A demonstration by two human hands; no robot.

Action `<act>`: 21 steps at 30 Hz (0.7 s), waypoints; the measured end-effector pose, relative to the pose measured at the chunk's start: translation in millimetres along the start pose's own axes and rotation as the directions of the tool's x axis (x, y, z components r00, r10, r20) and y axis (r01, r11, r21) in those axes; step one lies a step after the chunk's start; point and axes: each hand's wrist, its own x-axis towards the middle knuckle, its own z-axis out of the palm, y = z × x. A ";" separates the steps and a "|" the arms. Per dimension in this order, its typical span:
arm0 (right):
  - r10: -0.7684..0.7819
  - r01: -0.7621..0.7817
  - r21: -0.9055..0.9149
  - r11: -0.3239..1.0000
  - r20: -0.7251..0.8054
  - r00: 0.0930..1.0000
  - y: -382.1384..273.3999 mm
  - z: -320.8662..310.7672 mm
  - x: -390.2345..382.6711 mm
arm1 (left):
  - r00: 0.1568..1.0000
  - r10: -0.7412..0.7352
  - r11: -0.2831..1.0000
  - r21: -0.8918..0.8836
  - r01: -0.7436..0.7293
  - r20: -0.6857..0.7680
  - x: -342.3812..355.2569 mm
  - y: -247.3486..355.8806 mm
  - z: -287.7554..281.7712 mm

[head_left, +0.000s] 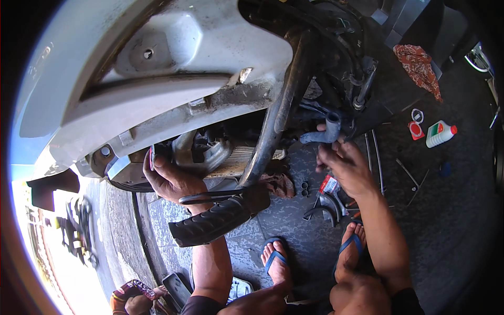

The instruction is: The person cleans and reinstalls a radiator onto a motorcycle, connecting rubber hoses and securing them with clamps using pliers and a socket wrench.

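A scooter-like vehicle with a white body panel (173,100) fills the upper left. Under the panel's lower edge, my left hand (178,181) is closed around a small dark thing with a pink edge (153,155), mostly hidden by the fingers. A black ribbed rubber footrest (220,216) on a metal tube (270,131) crosses in front of my left forearm. On the right, my right hand (347,165) has its fingers curled at a bent grey rubber hose (331,129), with one fingertip showing behind it. Between the hands lies a finned radiator (231,161).
On the dark floor at right are a white bottle with a red cap (441,134), a red lid (416,130) and thin metal tools (412,181). Curved metal pieces (326,207) lie near my right foot. A red patterned cloth (418,68) hangs at upper right.
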 end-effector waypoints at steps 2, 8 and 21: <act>-0.036 0.030 -0.416 0.909 -0.006 0.999 -0.7 -1.9 14.1 | 1.000 0.001 1.000 0.003 -0.001 0.000 -0.6 0.4 -0.3; -0.039 0.077 -0.539 0.839 0.082 0.996 4.4 -5.3 44.1 | 1.000 0.014 1.000 0.023 -0.014 -0.006 -0.4 2.9 0.4; -0.060 0.112 -0.541 0.833 0.114 0.992 11.0 -2.5 51.6 | 1.000 0.017 1.000 0.001 -0.017 -0.001 -0.6 1.0 0.1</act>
